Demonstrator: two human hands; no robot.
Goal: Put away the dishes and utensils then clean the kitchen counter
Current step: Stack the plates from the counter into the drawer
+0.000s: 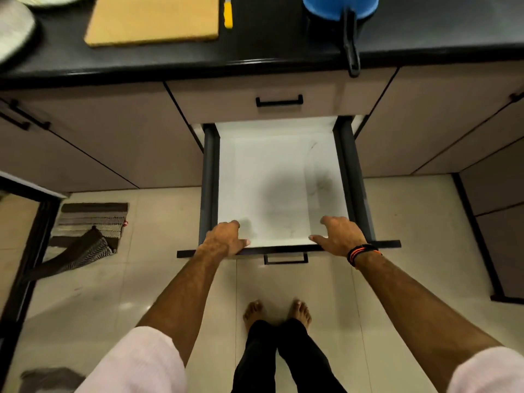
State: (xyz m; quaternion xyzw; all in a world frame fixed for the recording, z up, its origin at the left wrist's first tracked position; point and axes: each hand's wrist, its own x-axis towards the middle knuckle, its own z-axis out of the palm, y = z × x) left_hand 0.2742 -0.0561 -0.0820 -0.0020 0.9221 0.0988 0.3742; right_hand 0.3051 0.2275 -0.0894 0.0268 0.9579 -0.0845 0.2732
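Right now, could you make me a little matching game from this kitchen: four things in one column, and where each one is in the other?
Things:
1. cutting board
2. blue pot
3. striped mat
4. left hand

Places:
A. on the floor, left of the drawer
B. gripping the open drawer's front edge
C. on the counter, far right
D. on the counter, left of the yellow-handled utensil

Pairs: 1-D, 2-C, 3-A, 4-B

Open drawer (pixel 278 180) looks bare inside (hands (pixel 224 239) grip front edge).

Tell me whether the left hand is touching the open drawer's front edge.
Touching. The head view shows the left hand gripping the drawer's front edge, fingers curled over it and thumb along the inner side, no gap visible.
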